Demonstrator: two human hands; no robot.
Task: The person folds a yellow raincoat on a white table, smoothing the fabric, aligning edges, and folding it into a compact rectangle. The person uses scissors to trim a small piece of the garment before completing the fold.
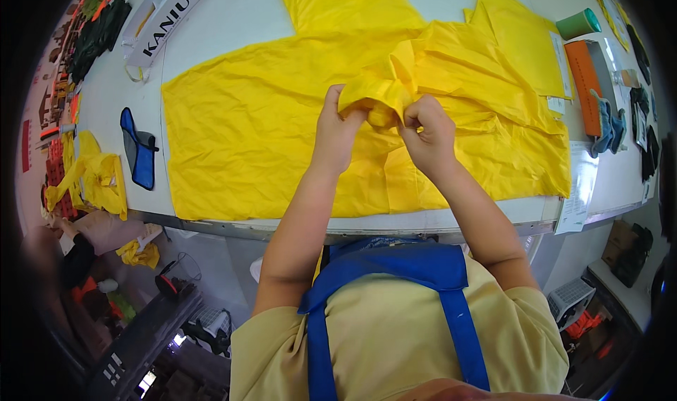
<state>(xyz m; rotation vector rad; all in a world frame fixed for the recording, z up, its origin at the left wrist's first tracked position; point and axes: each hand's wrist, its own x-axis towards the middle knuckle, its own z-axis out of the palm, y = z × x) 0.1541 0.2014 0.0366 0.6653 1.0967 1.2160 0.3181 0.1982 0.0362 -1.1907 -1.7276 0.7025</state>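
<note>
At the centre of the frame we see both hands pinching a bunched fold of the thin, creased yellow fabric sheet (268, 133) spread over the white worktop (233, 20): left hand (337, 127), right hand (427, 129). The fingertips are buried in the fold, and the worktop's right end bends away, hard to make out.

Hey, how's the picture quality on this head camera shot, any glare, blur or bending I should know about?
Head view: evenly lit, soft shadows only; both hands, left and right, and the yellow fabric are sharp. Fisheye bends the table edge, and the corners go black. Lower left is dim and blurred. Mild sheen on the plastic sleeve at right.
</note>
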